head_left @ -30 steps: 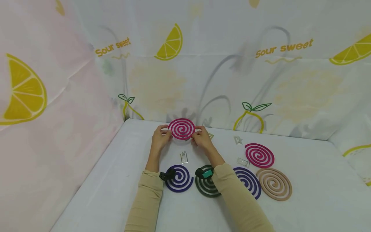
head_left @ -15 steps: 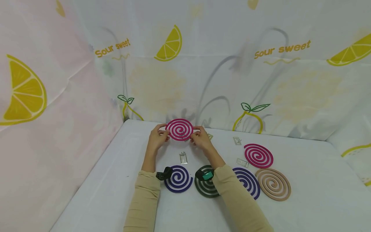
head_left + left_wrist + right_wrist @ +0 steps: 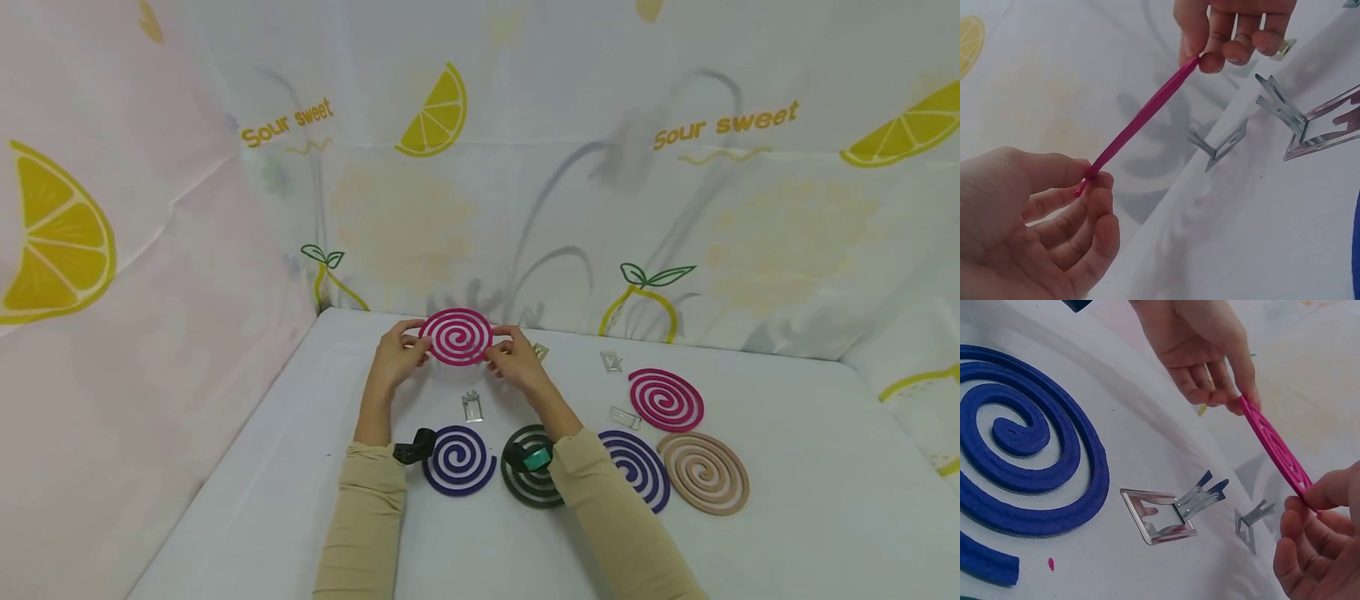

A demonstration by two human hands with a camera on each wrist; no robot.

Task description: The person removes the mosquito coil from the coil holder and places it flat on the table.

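Observation:
A pink mosquito coil (image 3: 459, 338) is held up above the far part of the table by both hands. My left hand (image 3: 397, 358) pinches its left edge between thumb and fingers. On the opposite edge, my right hand (image 3: 519, 360) has a similar pinch. Seen nearly edge-on in the left wrist view, the coil (image 3: 1144, 119) slants between the two hands. Below it on the table sits a metal coil stand (image 3: 472, 407) with a raised prong. Another metal stand (image 3: 1222, 149) shows farther back in the left wrist view.
Near the forearms lie a blue coil (image 3: 459, 457), a dark green coil (image 3: 525, 502) and a second blue coil (image 3: 630, 468), partly covered by the right sleeve. To the right are another pink coil (image 3: 664, 401), a tan coil (image 3: 702, 472) and more metal stands (image 3: 624, 417). Printed cloth walls enclose the table.
Both hands and the held pink coil have shifted slightly left, the left forearm moving with them. The grip on the coil stays the same, and the other coils lie still.

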